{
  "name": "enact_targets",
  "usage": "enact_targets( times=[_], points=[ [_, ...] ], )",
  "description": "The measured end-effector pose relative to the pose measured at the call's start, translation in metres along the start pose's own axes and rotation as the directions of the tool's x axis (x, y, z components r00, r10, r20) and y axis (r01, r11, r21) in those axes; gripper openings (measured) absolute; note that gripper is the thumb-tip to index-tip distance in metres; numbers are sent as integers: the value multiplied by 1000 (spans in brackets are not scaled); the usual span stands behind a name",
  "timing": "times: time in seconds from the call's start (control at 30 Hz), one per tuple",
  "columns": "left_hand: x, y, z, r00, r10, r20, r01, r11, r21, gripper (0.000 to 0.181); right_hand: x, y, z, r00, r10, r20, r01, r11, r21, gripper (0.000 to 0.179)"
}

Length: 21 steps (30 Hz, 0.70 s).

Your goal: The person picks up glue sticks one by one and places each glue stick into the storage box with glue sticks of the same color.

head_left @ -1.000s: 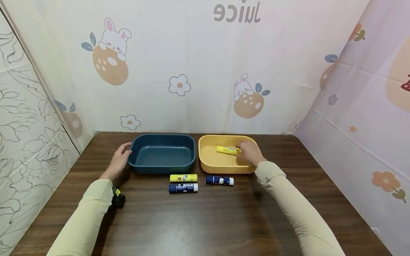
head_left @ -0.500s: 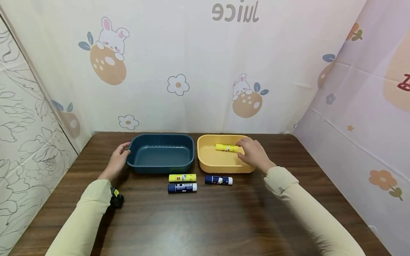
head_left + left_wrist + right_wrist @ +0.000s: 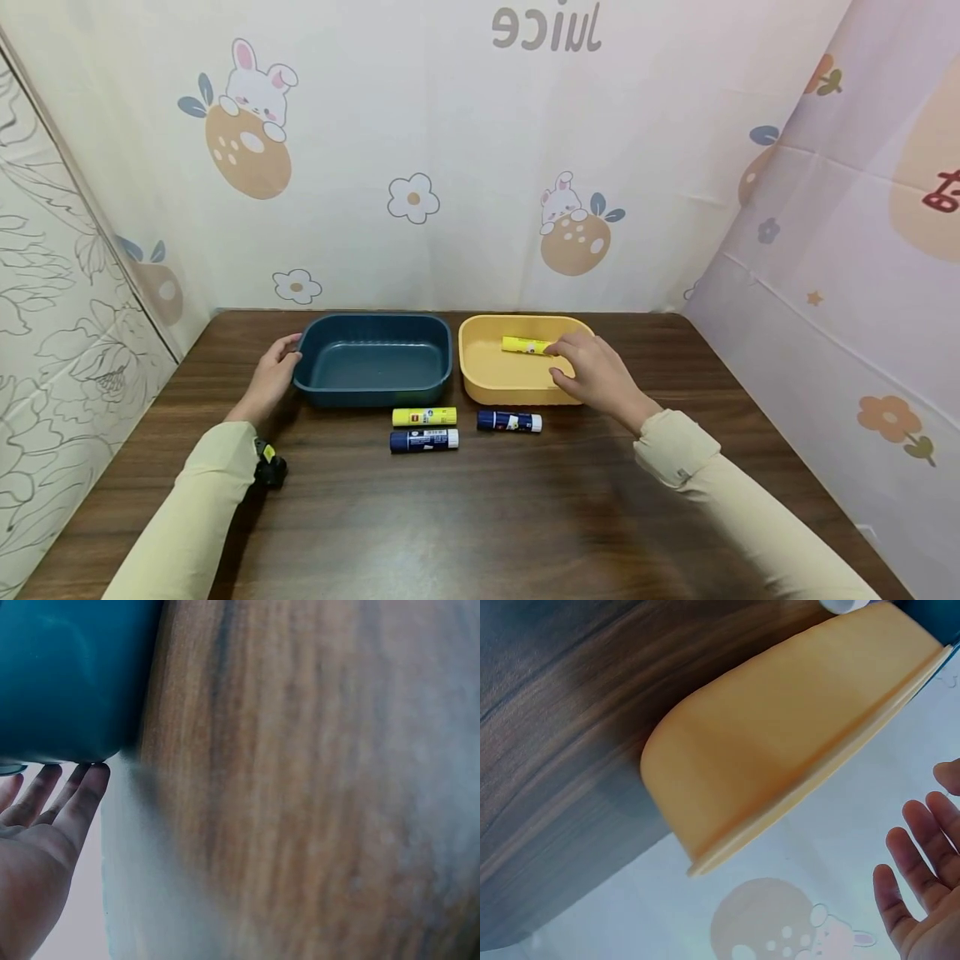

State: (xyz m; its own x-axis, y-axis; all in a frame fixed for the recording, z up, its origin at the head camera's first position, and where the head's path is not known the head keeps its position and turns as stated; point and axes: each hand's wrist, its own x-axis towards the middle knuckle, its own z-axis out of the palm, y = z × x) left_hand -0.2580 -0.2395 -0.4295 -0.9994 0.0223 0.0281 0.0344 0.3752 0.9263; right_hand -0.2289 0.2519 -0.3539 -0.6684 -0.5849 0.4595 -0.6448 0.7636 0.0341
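In the head view a yellow glue stick (image 3: 522, 345) lies in the yellow tray (image 3: 491, 371). Over that tray's right side is my right hand (image 3: 603, 377), fingers spread and loosely bent, overlapping the stick's end. The right wrist view shows its fingers (image 3: 915, 859) apart, holding nothing. My left hand (image 3: 270, 379) touches the left end of the dark blue tray (image 3: 375, 367); in the left wrist view its straight fingertips (image 3: 94, 776) rest against the tray wall. Before the trays lie another yellow glue stick (image 3: 424, 417) and two navy ones, a nearer one (image 3: 423, 441) and a right one (image 3: 509, 422).
Both trays stand side by side at the back of the brown wooden table (image 3: 450, 517). Behind them hangs a printed curtain (image 3: 480, 242), with patterned sheets along both sides. A small black device (image 3: 271, 468) sits at the left wrist.
My right hand has let go of the yellow glue stick in the yellow tray, opened its fingers and drawn back slightly. The left hand stays at the blue tray.
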Motion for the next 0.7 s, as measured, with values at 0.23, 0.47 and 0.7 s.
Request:
enact_targets(
  times=[0.23, 0.47, 0.7],
  points=[
    [1, -1, 0, 1000, -5, 7, 5, 1000, -6, 52, -3, -13, -6, 999, -36, 2, 36, 998, 44, 22],
    [-4, 10, 0, 1000, -21, 10, 21, 1000, -18, 50, -8, -22, -2, 994, -110, -1, 110, 991, 70, 22],
    [1, -1, 1, 1000, 0, -4, 0, 1000, -8, 51, -14, -31, 10, 991, -136, 18, 134, 988, 81, 23]
  ],
)
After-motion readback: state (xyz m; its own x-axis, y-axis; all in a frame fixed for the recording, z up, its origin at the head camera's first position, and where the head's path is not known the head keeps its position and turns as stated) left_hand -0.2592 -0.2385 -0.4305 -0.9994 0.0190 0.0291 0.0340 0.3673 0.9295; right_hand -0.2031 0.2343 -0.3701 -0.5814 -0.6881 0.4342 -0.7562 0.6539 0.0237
